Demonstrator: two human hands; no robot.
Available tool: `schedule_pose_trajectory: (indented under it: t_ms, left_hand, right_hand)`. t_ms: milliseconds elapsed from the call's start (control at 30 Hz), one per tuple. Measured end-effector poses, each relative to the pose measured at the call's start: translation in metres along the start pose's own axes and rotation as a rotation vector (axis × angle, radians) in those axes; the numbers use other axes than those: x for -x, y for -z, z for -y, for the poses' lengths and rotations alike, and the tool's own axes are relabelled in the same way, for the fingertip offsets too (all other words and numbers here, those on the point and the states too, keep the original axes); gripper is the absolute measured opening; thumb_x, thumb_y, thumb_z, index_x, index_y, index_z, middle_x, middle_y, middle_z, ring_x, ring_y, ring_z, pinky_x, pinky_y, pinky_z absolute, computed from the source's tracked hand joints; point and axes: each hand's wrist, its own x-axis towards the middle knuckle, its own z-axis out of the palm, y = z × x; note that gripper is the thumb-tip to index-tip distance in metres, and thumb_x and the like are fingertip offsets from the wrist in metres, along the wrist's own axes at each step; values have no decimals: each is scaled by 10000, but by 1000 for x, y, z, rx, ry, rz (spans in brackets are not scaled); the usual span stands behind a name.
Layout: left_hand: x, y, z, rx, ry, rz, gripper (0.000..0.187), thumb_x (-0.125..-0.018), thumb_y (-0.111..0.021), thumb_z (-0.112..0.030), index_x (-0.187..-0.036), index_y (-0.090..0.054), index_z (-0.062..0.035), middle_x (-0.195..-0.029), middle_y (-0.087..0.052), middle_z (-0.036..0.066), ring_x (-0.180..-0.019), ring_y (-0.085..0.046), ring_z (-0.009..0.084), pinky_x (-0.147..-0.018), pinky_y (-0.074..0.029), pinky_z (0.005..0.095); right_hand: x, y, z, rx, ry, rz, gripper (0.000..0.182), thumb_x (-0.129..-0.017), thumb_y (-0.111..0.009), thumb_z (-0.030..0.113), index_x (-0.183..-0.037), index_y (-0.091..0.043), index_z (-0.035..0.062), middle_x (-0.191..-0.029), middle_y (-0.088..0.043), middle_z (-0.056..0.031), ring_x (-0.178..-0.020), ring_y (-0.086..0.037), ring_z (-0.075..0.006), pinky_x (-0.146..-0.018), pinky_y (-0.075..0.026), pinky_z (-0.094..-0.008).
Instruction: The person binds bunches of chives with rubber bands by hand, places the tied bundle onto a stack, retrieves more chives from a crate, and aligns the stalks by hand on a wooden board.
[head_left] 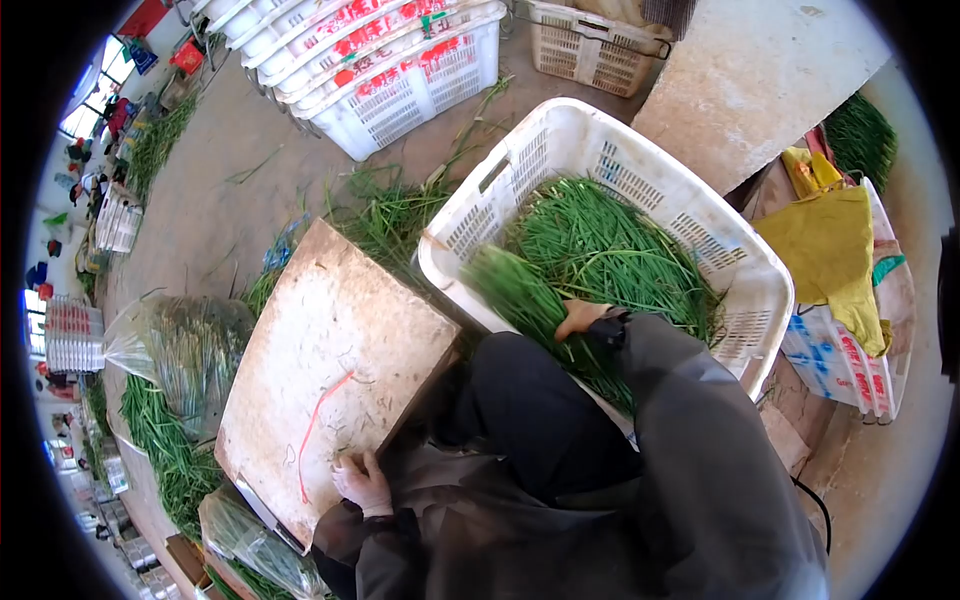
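Note:
My right hand (578, 318) is closed around a bunch of green chives (520, 292) at the near side of a white plastic basket (456, 240). The bunch's left end is smeared by motion. Behind it, more chives (610, 235) lie heaped inside the basket. My left hand (364, 484) rests on a worn, pale board (300, 350) to the left, its fingers lying on the surface and holding nothing I can see. Just beyond those fingers, a thin red tie (322, 412) lies loosely curved on the board.
Stacked white crates (420, 90) and a beige crate (590, 55) stand beyond the basket. Loose greens (390, 215) litter the floor. A plastic-wrapped bundle (195, 350) lies left of the board. On the right, a yellow cloth (830, 250) drapes over another container.

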Motion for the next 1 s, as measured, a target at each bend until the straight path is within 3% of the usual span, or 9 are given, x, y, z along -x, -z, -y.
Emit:
schedule_pose_trajectory:
  t_ms: [67, 167, 333, 400, 500, 700, 833, 900, 1000]
  left_hand:
    - [0, 0, 0, 22, -5, -4, 343, -944, -674, -370, -850, -557, -62, -863, -557, 127, -841, -554, 360, -744, -415, 496]
    - [0, 1, -3, 21, -17, -28, 323, -945, -677, -347, -850, -557, -63, -853, -557, 124, -832, -554, 358, -746, -419, 493]
    - [0, -1, -1, 9, -35, -45, 313, -957, -662, -345, -869, -563, -62, -859, -561, 118, -837, -557, 351, -754, -426, 490]
    - [-1, 1, -2, 7, -45, -46, 310, -971, -646, -354, -901, -579, -61, -862, -561, 117, -844, -563, 350, -761, -433, 487]
    - [-1, 3, -4, 10, -75, -57, 257, -986, -630, -297, -928, -593, -50, -858, -575, 123, -826, -559, 340, -758, -440, 471]
    - [-2, 4, -4, 34, -76, -60, 255, -986, -634, -292, -929, -593, -47, -885, -579, 130, -839, -560, 346, -770, -443, 472]
    - [-3, 2, -8, 13, -81, -92, 295, -986, -643, -343, -918, -595, -60, -874, -569, 111, -832, -561, 335, -751, -438, 477]
    - [-3, 4, -10, 13, -50, -69, 270, -983, -643, -312, -921, -596, -54, -863, -570, 125, -821, -557, 344, -753, -438, 478]
    - [-1, 0, 0, -23, -49, -60, 289, -981, -647, -338, -915, -600, -61, -829, -560, 113, -799, -552, 339, -732, -428, 481]
  right_hand:
    - [29, 18, -1, -382, -55, 110, 746, -691, -886, 209, -1345, -598, -4, -1108, -724, -161, -1020, -698, -266, -882, -568, -433]
    - [69, 46, -38, -651, -116, 109, 977, -722, -888, 176, -1545, -386, 17, -1448, -553, -215, -1189, -631, -324, -903, -575, -449]
    - [111, 79, -90, -580, -269, -198, 1251, -731, -916, 287, -1631, -100, -9, -1606, -333, -239, -1349, -504, -381, -1020, -525, -448]
    - [100, 74, -111, -263, -355, -495, 983, -725, -913, 447, -1459, -495, -56, -1386, -622, -192, -1257, -586, -323, -1114, -438, -442]
    - [107, 87, -95, -164, -239, -207, 1012, -710, -899, 521, -1452, -517, -50, -1419, -601, -202, -1274, -583, -326, -1110, -444, -416]
    - [134, 132, -24, 507, -355, -105, 970, -720, -855, 538, -1420, -545, -58, -1369, -627, -249, -1251, -608, -360, -1045, -488, -412]
    - [130, 163, 45, 546, -172, -505, 1082, -664, -843, 640, -1428, -533, -61, -1436, -562, -278, -1331, -537, -396, -1133, -408, -444]
    - [55, 185, -21, 384, 226, -763, 1130, -667, -841, 655, -1465, -485, -61, -1451, -541, -290, -1372, -499, -391, -1159, -370, -431]
    - [33, 165, 34, 303, -32, -776, 1128, -677, -855, 616, -1466, -457, -85, -1406, -568, -307, -1348, -529, -388, -1128, -408, -425]
